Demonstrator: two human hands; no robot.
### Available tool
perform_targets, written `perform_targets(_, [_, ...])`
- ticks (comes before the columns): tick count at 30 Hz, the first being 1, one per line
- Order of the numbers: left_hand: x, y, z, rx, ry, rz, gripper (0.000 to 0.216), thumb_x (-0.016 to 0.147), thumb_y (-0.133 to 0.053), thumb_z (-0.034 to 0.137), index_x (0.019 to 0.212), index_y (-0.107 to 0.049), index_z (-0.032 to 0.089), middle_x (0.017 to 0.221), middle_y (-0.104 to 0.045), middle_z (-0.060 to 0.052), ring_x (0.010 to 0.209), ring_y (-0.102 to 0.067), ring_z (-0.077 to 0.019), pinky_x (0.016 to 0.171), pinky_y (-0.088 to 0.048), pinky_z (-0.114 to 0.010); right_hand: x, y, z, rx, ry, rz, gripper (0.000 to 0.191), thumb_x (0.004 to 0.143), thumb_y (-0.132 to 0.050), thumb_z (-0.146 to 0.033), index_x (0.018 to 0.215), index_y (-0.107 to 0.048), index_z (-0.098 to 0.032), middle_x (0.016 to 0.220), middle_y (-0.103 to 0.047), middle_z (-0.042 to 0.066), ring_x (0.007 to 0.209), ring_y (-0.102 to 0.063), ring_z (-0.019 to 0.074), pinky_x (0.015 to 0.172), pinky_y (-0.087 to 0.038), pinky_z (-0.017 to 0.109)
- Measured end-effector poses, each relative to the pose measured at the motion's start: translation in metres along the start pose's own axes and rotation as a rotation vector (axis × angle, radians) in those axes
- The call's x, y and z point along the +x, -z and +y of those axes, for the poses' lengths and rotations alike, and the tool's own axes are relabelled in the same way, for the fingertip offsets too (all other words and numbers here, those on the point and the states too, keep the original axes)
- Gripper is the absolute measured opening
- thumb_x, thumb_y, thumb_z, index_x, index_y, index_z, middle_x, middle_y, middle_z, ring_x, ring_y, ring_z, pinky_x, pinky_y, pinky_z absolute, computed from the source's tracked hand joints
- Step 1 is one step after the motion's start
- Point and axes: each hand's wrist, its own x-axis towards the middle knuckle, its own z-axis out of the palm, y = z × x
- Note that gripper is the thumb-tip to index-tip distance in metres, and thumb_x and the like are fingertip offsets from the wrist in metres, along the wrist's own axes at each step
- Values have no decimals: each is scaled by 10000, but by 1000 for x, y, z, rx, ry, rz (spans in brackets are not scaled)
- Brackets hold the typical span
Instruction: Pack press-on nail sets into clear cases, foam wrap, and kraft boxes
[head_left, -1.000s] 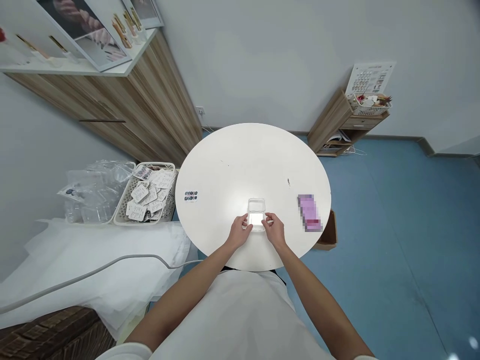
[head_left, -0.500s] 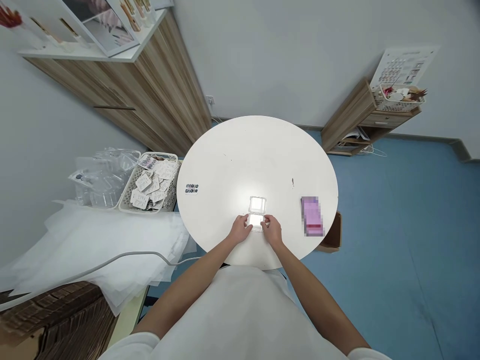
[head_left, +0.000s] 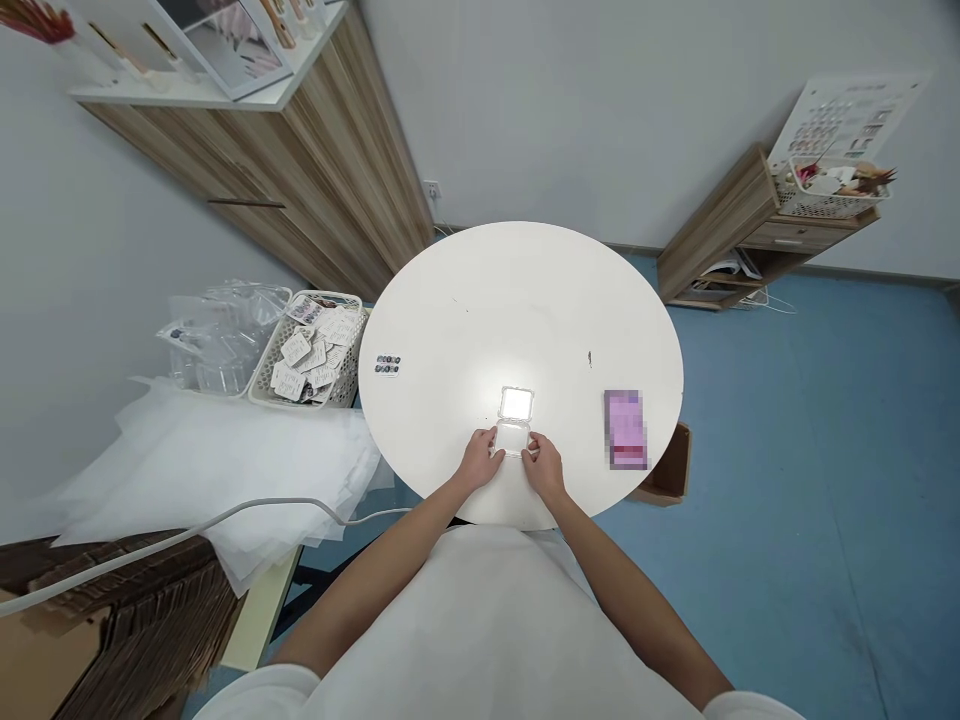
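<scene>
A small clear plastic case (head_left: 513, 437) lies unfolded near the front edge of the round white table (head_left: 517, 300). Its lid is laid back on the far side and catches a bright glare. My left hand (head_left: 481, 460) grips the near half by its left side, fingers curled at the edge. On the opposite side, my right hand (head_left: 544, 466) holds the same half between thumb and fingers. At the table's left lies a small sheet of dark round pieces (head_left: 388, 365). A pink-purple pixelated item (head_left: 626, 430) lies to the right.
Beside the table on the left stand a white basket of cards (head_left: 307, 350) and a pile of clear plastic packaging (head_left: 217, 340). White sheets (head_left: 247, 450) and a grey cable (head_left: 300, 501) spread below them. A cardboard box (head_left: 671, 470) sits under the table's right edge.
The camera view has shifted slightly. Both hands keep hold of the clear case, which looks tilted a little differently, with the glare now strongest on its lid.
</scene>
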Motion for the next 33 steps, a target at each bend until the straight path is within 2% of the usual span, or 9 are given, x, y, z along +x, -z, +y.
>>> perform_targets(7, [-4, -2, -2, -46, 39, 62, 444, 751, -501, 220, 1185, -425, 165, 1044, -449, -88, 913, -478, -151, 744, -443, -267, -3, 5, 0, 95, -10, 5, 447, 710, -460, -262, 1147, -435, -167, 888, -541, 40, 597, -539, 124, 621, -462, 295])
perform_targets(12, [-12, 20, -20, -36, 41, 155, 440, 750, -517, 243, 1179, -437, 182, 1076, -474, -86, 926, -499, -162, 756, -453, -291, -9, 11, -13, 179, 24, 80, 442, 727, -459, -299, 1152, -414, -186, 913, -517, 39, 628, -515, 119, 606, -465, 276])
perform_targets(14, [-15, 38, -29, -19, 53, 213, 426, 752, -511, 242, 1169, -447, 181, 1083, -481, -89, 928, -508, -167, 743, -460, -294, -10, 8, -24, 200, 75, 60, 414, 735, -452, -299, 1135, -428, -193, 910, -516, 35, 620, -499, 112, 601, -463, 271])
perform_targets(17, [-14, 71, -44, 5, 90, 299, 410, 754, -505, 252, 1154, -457, 177, 1094, -486, -96, 933, -515, -175, 715, -470, -292, -7, -4, -45, 191, 155, -41, 367, 743, -438, -287, 1100, -461, -202, 907, -524, 29, 586, -479, 101, 595, -457, 272])
perform_targets(23, [4, 142, -71, 70, 101, 406, 412, 738, -522, 257, 1134, -467, 156, 1087, -495, -106, 933, -521, -192, 689, -479, -295, 6, -44, -80, 88, 206, -244, 329, 736, -430, -256, 1059, -486, -225, 912, -542, 12, 577, -481, 96, 606, -454, 282])
perform_targets(28, [29, 196, -90, 234, 57, 397, 477, 724, -543, 256, 1176, -423, 161, 1133, -450, -110, 948, -523, -201, 792, -440, -320, 25, -83, -110, -70, 213, -382, 310, 732, -455, -215, 1037, -501, -238, 933, -552, 9, 641, -506, 104, 643, -449, 283])
perform_targets(33, [58, 240, -95, 401, 58, 291, 546, 717, -539, 183, 1229, -355, 148, 1120, -440, -121, 918, -534, -206, 814, -411, -320, 58, -125, -147, -223, 263, -334, 347, 722, -499, -183, 1067, -495, -221, 997, -530, 41, 839, -521, 152, 769, -423, 313])
